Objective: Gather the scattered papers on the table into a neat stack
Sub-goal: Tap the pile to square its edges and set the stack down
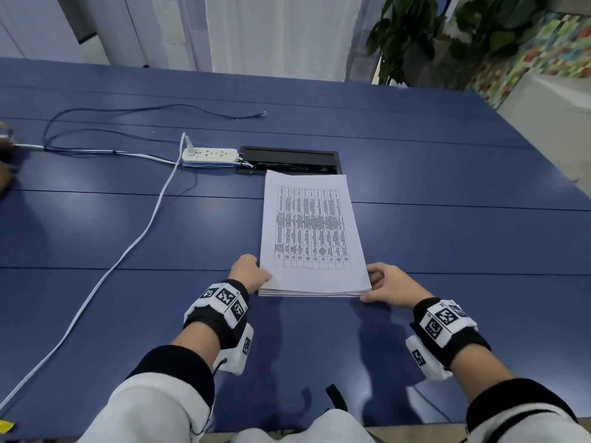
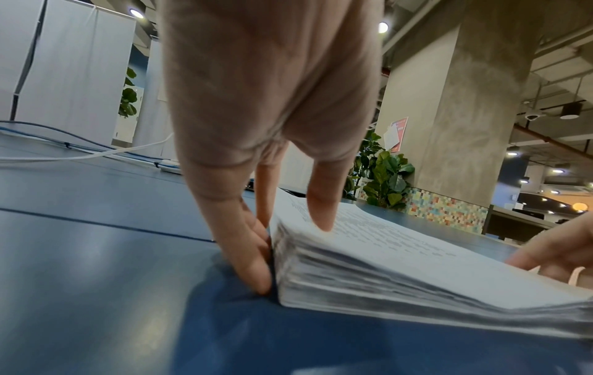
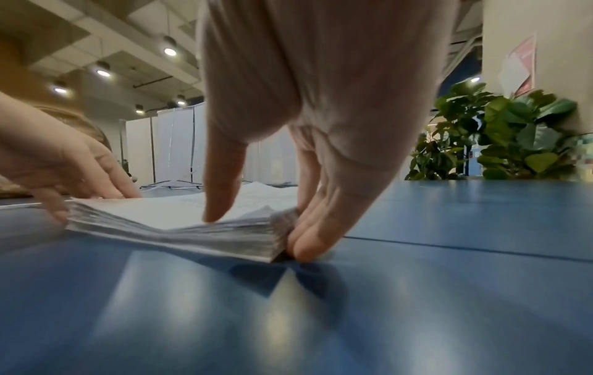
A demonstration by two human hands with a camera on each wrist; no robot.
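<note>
Stack (image 1: 311, 231) of papers is lying flat toward the near edge of the table (image 1: 479, 235). My left hand (image 1: 249, 273) and right hand (image 1: 388, 284) are flanking its near corners, straight fingers (image 2: 253, 256) pressing against its side edges, thumbs (image 3: 221, 192) resting on top.

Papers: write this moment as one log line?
papers stacked on table | left hand touches left edge | right hand touches right edge

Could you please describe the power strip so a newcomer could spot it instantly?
On the blue table, beyond the paper stack, sits a black cable hatch. The power strip lies at its left end: the only white bar, one plug in it.
</note>
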